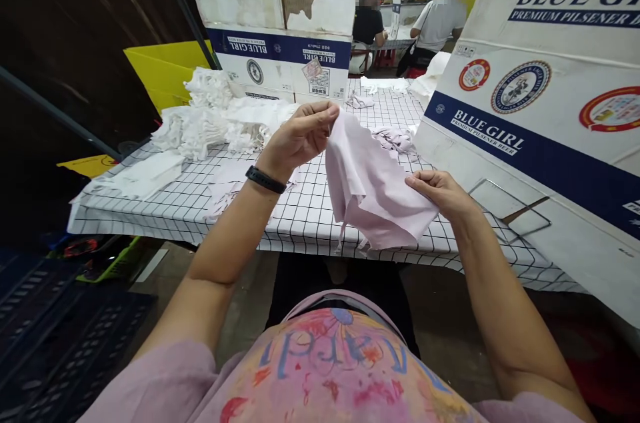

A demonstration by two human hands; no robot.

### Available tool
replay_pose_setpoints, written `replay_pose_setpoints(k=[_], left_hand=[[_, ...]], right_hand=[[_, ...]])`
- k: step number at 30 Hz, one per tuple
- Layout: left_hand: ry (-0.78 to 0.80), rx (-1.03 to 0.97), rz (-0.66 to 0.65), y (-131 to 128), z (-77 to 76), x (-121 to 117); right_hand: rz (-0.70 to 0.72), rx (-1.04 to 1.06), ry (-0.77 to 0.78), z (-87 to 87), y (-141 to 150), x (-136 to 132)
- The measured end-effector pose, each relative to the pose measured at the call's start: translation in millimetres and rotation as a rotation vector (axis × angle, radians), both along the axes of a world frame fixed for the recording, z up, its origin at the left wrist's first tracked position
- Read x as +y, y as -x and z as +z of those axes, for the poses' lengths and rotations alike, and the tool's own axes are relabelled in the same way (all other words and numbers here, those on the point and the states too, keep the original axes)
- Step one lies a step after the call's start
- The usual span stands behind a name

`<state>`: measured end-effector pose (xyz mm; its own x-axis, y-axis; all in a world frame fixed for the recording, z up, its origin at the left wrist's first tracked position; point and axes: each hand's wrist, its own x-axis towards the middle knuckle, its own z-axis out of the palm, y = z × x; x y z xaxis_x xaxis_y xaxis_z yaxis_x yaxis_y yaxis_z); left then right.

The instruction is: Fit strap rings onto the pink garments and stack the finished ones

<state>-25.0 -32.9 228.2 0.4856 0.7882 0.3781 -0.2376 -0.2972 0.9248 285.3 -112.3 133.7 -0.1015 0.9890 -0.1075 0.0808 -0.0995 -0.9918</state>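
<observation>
As the left hand [305,133], with a black wristband [266,179] at its wrist, pinches the upper corner of the lilac cloth [375,183] between thumb and fingers, the right hand [444,192] grips its lower right edge. The cloth is suspended between both hands — above the near part of the checked tablecloth [310,210]. A printed carton [530,153] stands at right. Lilac pieces [223,187] lie at left; white fabric [197,126] is piled beyond them. A second carton [280,56] stands behind the pile — two people [434,24] are farthest back.
</observation>
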Motion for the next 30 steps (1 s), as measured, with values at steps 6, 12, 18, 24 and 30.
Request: replay_pose_setpoints(k=[6,12,18,24,30], left_hand=[[0.006,0.022,-0.046,19.1,-13.8,27.3],[-0.036,0.087,-0.005,41.0,-25.0,55.2],[-0.143,0.287,-0.059,56.1,-11.9,57.5],[-0.354,0.536,0.021,68.8,7.6,54.7],[-0.478,0.514,0.225,56.3,8.5,44.6]], right_hand=[[0.014,-0.164,-0.05,7.5,-22.9,-5.5],[0.219,-0.558,-0.132,29.3,-51.5,-8.0],[0.143,-0.863,-0.428,52.4,-61.7,-3.5],[0.032,-1.07,-0.543,71.0,-69.5,-6.4],[-0.338,-1.099,-0.481,83.6,-46.5,-21.2]])
